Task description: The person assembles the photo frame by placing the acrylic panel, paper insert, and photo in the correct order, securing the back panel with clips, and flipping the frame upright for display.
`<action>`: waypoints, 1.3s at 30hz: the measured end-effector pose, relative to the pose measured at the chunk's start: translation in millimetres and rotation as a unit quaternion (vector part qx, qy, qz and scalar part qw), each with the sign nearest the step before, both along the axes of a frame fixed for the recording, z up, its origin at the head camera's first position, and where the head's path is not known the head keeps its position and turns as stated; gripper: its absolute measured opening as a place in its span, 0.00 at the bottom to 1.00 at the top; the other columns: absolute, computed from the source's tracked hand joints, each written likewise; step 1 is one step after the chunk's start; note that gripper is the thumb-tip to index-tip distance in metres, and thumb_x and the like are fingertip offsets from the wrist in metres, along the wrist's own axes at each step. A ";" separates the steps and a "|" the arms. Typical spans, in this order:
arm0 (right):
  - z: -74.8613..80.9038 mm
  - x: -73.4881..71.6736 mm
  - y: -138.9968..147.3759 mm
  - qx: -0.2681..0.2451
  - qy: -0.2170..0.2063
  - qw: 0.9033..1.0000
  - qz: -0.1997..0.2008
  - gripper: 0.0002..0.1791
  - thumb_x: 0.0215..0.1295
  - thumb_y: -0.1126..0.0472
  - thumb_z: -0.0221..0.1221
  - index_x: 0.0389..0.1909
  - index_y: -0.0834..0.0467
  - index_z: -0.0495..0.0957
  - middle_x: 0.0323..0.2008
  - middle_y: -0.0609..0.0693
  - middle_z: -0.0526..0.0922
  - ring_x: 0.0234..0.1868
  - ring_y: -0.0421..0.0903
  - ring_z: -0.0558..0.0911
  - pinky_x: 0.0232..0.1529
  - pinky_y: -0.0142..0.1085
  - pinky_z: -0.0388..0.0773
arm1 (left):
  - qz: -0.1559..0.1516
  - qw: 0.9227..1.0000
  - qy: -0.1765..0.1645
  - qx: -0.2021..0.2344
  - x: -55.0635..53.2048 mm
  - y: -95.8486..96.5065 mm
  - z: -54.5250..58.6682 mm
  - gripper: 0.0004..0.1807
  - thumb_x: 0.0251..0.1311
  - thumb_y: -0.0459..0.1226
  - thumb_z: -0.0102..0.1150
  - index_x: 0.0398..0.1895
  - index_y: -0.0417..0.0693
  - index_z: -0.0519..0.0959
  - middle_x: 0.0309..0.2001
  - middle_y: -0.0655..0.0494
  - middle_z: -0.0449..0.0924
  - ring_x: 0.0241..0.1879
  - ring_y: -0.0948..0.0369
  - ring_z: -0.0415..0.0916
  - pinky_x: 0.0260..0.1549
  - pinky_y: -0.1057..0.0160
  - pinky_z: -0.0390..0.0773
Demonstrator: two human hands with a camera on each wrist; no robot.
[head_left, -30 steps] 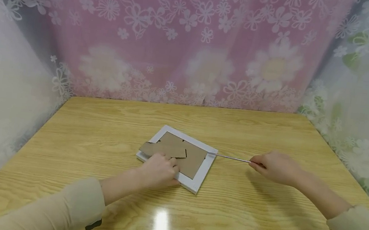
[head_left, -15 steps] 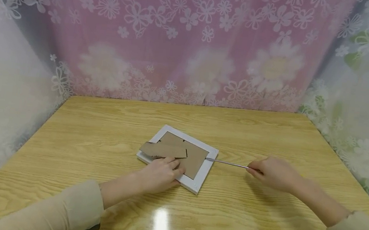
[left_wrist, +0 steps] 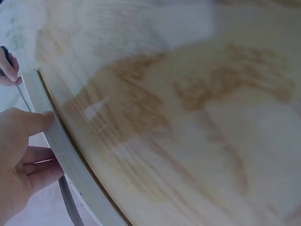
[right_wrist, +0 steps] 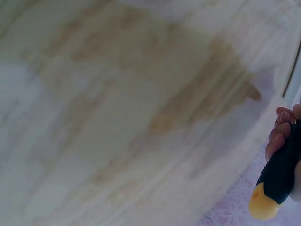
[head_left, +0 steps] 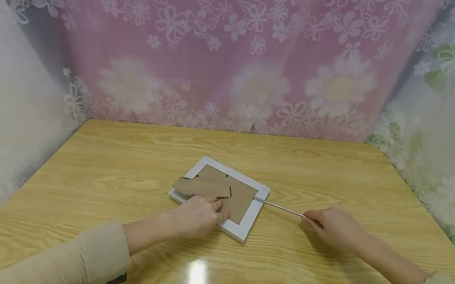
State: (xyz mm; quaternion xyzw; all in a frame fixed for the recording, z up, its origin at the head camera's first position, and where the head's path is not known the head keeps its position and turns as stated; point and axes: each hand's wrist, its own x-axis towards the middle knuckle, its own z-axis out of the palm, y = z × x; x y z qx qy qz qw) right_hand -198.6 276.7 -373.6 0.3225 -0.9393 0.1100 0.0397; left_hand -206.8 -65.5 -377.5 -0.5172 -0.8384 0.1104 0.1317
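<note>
A white picture frame point(head_left: 249, 217) lies face down on the table, its brown backing board point(head_left: 242, 200) and cardboard stand point(head_left: 203, 187) showing. My left hand point(head_left: 198, 217) grips the near edge, thumb on the frame's outer side and fingers over its back. My right hand point(head_left: 336, 228) holds a screwdriver point(head_left: 283, 209) whose flat tip lies at the inner edge of the right border, by a small dark tab. In the right wrist view my fingers wrap the black screwdriver handle point(right_wrist: 282, 165) with its yellow end.
The wood-grain table point(head_left: 134, 150) runs back to a pink floral curtain point(head_left: 202, 64). Pale curtains hang at the left and right sides. Small dark tabs point(head_left: 227, 176) stand along the backing board's edge.
My right hand has moved toward me with the screwdriver. Its tip has slid down the right border to the dark tab. The left fingers have shifted slightly right along the frame's near edge.
</note>
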 end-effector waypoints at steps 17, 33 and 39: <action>-8.8 5.8 -4.6 -0.055 -0.068 0.996 -0.009 0.10 0.65 0.64 0.55 0.37 0.63 0.83 0.17 0.36 0.73 0.14 0.29 0.56 0.14 0.25 0.58 | 0.003 0.999 -0.048 -0.020 -3.4 -3.1 5.6 0.21 0.53 0.31 0.60 0.52 0.50 0.79 0.50 0.42 0.78 0.49 0.52 0.77 0.33 0.67 0.81; -1.7 6.9 -13.4 -0.005 0.003 1.000 0.009 0.05 0.61 0.66 0.58 0.32 0.63 0.80 0.15 0.38 0.73 0.13 0.28 0.59 0.13 0.24 0.58 | -0.010 0.998 -0.024 -0.061 -7.3 -1.8 11.7 0.23 0.48 0.34 0.61 0.51 0.55 0.79 0.47 0.46 0.80 0.32 0.58 0.80 0.10 0.72 0.64; 6.1 5.3 -13.5 0.017 -0.004 1.000 0.013 0.04 0.62 0.66 0.57 0.29 0.59 0.78 0.13 0.35 0.64 0.13 0.30 0.56 0.13 0.25 0.54 | -0.005 0.997 -0.024 -0.068 -7.4 -0.7 11.1 0.23 0.48 0.34 0.61 0.51 0.56 0.79 0.48 0.46 0.79 0.34 0.58 0.80 0.12 0.71 0.67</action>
